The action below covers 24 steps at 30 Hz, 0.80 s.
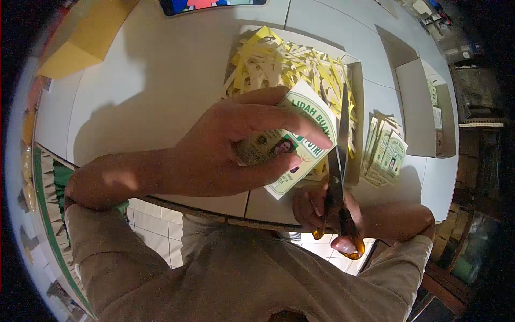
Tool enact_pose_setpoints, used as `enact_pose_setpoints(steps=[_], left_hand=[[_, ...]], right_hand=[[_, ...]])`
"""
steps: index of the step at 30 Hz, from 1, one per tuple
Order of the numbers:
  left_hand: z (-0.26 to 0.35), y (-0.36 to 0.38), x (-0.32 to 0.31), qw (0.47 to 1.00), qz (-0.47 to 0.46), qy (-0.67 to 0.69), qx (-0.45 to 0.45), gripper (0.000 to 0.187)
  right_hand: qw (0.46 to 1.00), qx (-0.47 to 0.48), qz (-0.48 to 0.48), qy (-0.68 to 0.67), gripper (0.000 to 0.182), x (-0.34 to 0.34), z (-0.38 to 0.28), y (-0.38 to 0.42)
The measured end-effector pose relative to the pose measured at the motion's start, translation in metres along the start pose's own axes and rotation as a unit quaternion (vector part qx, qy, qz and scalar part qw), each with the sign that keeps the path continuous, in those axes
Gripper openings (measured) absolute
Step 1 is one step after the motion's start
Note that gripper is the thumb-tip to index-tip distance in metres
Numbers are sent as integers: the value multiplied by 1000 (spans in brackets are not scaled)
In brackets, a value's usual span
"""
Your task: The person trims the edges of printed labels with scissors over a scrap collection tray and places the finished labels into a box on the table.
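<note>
My left hand [230,139] grips a printed paper label [311,115] with green lettering, thumb and fingers closed across it. In my right hand [311,206] is a pair of scissors [339,177] with amber handle loops; my thumb sits through one loop. The scissor blades point away from me, slightly parted, close along the label's right edge. Behind the label stands a shallow box [351,67] filled with yellow and white paper strips [268,59]. To the right of the scissors lies a loose pile of similar labels [389,150].
An open white box [418,91] with labels inside stands at the far right. A yellow-brown box [91,37] is at the back left. A lit screen device [214,6] lies at the far edge of the white tiled table [161,70].
</note>
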<state>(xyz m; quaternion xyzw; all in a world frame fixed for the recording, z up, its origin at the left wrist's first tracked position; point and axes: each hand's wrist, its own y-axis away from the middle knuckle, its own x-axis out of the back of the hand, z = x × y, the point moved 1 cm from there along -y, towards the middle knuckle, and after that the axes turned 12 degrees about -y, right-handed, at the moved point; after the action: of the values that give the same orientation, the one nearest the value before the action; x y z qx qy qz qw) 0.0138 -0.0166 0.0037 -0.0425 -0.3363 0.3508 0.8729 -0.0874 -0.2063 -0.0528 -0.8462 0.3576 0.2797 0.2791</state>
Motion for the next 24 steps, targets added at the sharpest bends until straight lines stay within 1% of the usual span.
enact_pose_setpoints(steps=[2, 5, 7, 11, 14, 17, 19, 20, 22, 24], left_hand=[[2, 1, -2, 1000, -4, 7, 6, 23], [5, 3, -5, 1000, 21, 19, 1, 23], [7, 2, -3, 1000, 5, 1, 13, 24], [7, 3, -3, 1000, 12, 3, 13, 25], [8, 2, -2, 1000, 0, -6, 17, 26], [9, 3, 0, 1000, -17, -12, 24, 26], [7, 3, -2, 1000, 6, -2, 5, 25], [7, 3, -2, 1000, 6, -2, 5, 25], [8, 2, -1, 1000, 7, 5, 1, 25], [7, 2, -2, 1000, 7, 2, -1, 25]], right_hand=[[1000, 2, -9, 8, 46, 1, 1, 0], [999, 29, -34, -24, 48, -3, 1, -4], [997, 18, 21, -66, 45, -6, 2, -1], [999, 11, 2, -42, 46, -4, -2, -2], [999, -14, -19, -42, 46, -4, -4, -3], [1000, -7, -12, -28, 42, -6, -4, -3], [998, 8, 32, -48, 39, -8, -2, 0], [998, 8, 32, -49, 39, -7, -1, 0], [999, 30, 1, -37, 40, -4, 0, -1], [999, 28, -8, -40, 39, -3, -1, -2]])
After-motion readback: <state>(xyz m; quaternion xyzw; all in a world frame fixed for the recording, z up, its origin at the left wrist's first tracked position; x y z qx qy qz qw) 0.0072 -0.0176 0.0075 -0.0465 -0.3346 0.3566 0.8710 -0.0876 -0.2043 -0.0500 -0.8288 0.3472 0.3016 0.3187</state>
